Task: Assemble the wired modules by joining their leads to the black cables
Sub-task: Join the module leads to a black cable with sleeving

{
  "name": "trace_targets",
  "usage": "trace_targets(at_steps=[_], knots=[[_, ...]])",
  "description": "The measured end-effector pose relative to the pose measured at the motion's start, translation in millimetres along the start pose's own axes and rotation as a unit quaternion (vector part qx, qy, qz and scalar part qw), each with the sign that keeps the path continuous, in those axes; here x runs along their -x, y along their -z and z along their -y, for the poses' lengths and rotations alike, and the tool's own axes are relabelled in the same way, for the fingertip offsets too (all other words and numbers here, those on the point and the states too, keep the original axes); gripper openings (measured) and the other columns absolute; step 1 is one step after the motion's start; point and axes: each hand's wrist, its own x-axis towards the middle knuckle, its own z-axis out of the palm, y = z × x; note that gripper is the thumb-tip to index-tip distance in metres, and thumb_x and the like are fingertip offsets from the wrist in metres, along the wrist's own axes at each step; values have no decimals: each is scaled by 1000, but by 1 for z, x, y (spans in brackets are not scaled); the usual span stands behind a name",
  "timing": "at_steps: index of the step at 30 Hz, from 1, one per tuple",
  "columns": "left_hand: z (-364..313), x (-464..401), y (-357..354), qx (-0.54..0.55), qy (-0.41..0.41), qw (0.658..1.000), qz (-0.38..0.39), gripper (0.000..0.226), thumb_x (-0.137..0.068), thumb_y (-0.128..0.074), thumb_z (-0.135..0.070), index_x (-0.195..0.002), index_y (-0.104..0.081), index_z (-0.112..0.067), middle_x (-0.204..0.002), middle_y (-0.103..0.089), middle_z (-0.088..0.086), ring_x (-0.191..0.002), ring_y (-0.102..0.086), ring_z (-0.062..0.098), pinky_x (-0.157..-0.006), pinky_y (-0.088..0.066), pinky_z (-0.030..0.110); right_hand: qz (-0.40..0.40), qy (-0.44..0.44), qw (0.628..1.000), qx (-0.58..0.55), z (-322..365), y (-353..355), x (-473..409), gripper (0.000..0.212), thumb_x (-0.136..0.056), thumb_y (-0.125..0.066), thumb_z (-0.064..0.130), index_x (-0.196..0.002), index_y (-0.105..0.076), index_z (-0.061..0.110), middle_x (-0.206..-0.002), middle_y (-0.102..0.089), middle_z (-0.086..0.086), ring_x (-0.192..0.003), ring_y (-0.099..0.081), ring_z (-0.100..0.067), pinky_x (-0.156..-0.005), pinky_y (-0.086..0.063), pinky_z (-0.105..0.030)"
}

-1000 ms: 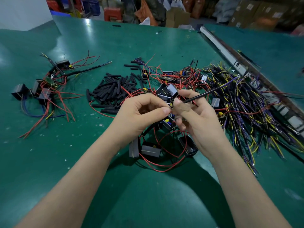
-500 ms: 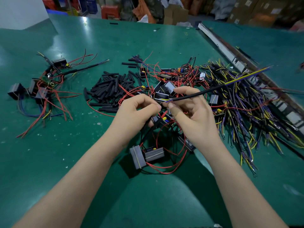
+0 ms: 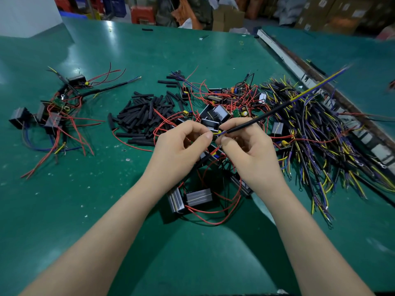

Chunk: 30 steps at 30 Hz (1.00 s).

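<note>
My right hand [image 3: 249, 150] pinches the near end of a black cable [image 3: 260, 117] that slants up to the right, its yellow and blue cores showing at both ends. My left hand [image 3: 179, 148] pinches a thin lead right beside the cable's bared tips, fingertips almost touching the right hand's. Under both hands lie dark wired modules [image 3: 197, 197] with red leads looping on the green table [image 3: 106, 210]. More modules [image 3: 215, 114] sit just beyond my fingers. What exactly the left fingers hold is partly hidden.
A heap of black sleeve pieces [image 3: 141, 116] lies left of centre. A big tangle of black, yellow and purple cables [image 3: 320, 133] fills the right side. Wired modules with red and blue leads [image 3: 49, 116] sit at the far left. A metal rail [image 3: 299, 69] runs along the right.
The black cable's far end has swung upward and to the right. Both hands stayed close together at the table's middle, fingertips now meeting at the cable's tip.
</note>
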Motion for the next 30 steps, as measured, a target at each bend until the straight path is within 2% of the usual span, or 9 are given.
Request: trace_targets(at_steps=[3, 6, 13, 17, 19, 22, 25, 27, 30], knots=[[-2, 0, 1, 1, 7, 1000, 6, 15, -90, -62, -23, -78, -64, -32, -59, -60, -16, -55, -50, 2, -57, -41, 15, 4, -12, 1000, 1, -2, -1, 0, 19, -78, -58, 14, -89, -59, 29, -78, -64, -2, -79, -61, -29, -71, -50, -38], [-4, 1, 3, 27, 13, 999, 18, 16, -91, -62, -20, -78, -65, -29, -59, -60, -14, -55, -51, 4, -59, -44, 18, 11, -20, 1000, -12, -3, 0, -1, 20, -80, -61, 10, -87, -59, 29, -78, -61, 4, -73, -58, -14, -68, -47, -28], [-9, 1, 3, 131, 67, 988, 55, 20, -92, -58, -8, -76, -66, -17, -54, -55, -11, -52, -48, 0, -53, -42, 11, 30, -20, 999, -21, -1, 3, 0, 29, -85, -62, -4, -86, -58, 24, -71, -55, 11, -62, -50, -1, -60, -40, -13], [-10, 0, 3, 146, 87, 983, 67, 21, -92, -56, -7, -74, -65, -15, -54, -51, -12, -50, -46, 0, -51, -41, 11, 25, -11, 1000, 13, -3, 4, 1, 29, -83, -64, -2, -83, -60, 27, -68, -56, 14, -63, -49, -10, -60, -40, -19], [-11, 0, 4, 154, 103, 980, 70, 23, -91, -56, -7, -73, -65, -16, -54, -51, -11, -50, -45, 1, -51, -40, 10, 32, 0, 999, 34, -4, 3, 1, 29, -83, -66, 0, -82, -61, 28, -67, -57, 15, -62, -50, -7, -60, -40, -18], [-11, -1, 5, 171, 137, 973, 74, 24, -91, -56, -7, -71, -66, -17, -53, -51, -10, -49, -45, 1, -49, -39, 10, 46, 65, 991, 109, -5, 5, 0, 17, -84, -68, 4, -86, -66, 21, -75, -60, 15, -67, -55, 2, -64, -41, -11], [-13, -2, 8, 194, 183, 960, 89, 26, -89, -57, -10, -67, -67, -20, -54, -50, -8, -46, -43, 1, -44, -35, 10, 46, 165, 966, 194, -7, 8, -2, 10, -85, -70, 6, -95, -72, 5, -87, -65, -2, -81, -60, -12, -75, -44, -19], [-13, -3, 10, 202, 210, 951, 99, 25, -88, -57, -12, -66, -67, -20, -54, -49, -8, -44, -42, 1, -41, -32, 9, 41, 196, 959, 198, -9, 8, -2, 13, -87, -69, 7, -98, -72, 4, -88, -66, -9, -82, -61, -19, -76, -46, -23], [-13, -5, 10, 226, 253, 935, 107, 19, -88, -57, -14, -70, -63, -19, -53, -49, -9, -42, -41, 1, -38, -30, 10, 27, 228, 951, 209, -11, 6, -1, 11, -89, -67, 9, -97, -72, 5, -86, -65, -9, -80, -60, -18, -75, -47, -25]])
